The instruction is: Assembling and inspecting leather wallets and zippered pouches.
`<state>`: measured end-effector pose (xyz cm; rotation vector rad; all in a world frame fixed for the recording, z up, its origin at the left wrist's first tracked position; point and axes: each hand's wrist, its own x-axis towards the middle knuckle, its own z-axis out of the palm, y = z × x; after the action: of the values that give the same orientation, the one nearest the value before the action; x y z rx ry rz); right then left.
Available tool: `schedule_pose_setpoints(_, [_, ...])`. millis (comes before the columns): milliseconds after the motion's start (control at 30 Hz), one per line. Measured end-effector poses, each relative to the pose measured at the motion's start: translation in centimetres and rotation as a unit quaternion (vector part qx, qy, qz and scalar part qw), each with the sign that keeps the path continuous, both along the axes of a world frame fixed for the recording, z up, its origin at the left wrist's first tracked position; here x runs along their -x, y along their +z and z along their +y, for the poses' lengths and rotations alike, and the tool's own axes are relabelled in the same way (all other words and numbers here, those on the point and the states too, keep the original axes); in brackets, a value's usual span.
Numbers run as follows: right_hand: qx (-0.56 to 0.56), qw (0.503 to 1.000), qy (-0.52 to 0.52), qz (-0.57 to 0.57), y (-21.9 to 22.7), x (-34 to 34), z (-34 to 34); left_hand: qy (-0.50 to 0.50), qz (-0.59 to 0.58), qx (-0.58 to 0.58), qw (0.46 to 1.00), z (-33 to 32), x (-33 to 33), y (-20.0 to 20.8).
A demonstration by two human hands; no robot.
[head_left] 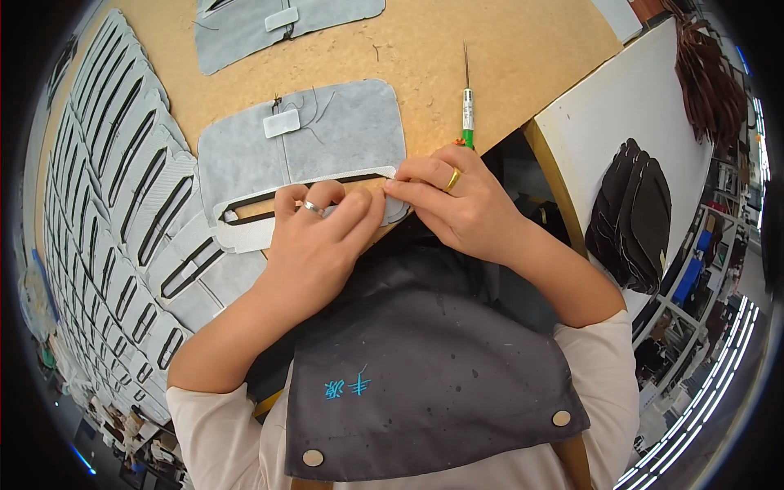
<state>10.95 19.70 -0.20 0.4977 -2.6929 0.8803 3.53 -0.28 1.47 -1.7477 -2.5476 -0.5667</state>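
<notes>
A grey suede-like panel (343,131) lies near the table's front edge, with a long slot edged in black and a white backing strip. Across the slot's lower border, my left hand (322,224) has its fingers curled and gripping the edge. At the slot's right end, my right hand (457,200) pinches the panel between thumb and forefinger, close beside the left fingertips. What lies under the fingertips is hidden. A small white tab (282,123) with loose dark threads sits on the panel's upper part.
Another grey panel (327,28) lies farther back. Overlapping slotted panels (122,155) cover the left side. A slim tool with a thin metal point and green end (468,114) lies right of the panel. Dark cut pieces (633,216) rest on a white surface (621,106) at right.
</notes>
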Motion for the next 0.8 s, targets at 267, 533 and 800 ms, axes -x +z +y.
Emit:
schedule_pose_setpoints(267, [0.001, 1.0, -0.014, -0.005, 0.1, 0.0, -0.1, 0.042, -0.081, -0.066, 0.994, -1.0, -0.5, -1.1])
schedule_pose_setpoints(533, [-0.045, 0.998, -0.002, -0.035, 0.8, 0.0, -0.1, 0.044, -0.106, -0.076, 0.991, -0.9, 0.0, -0.8])
schedule_pose_setpoints(800, [-0.124, 0.99, 0.047, 0.044, 0.7, 0.0, -0.3, 0.037, -0.062, -0.058, 0.996, -0.9, -0.1, -0.9])
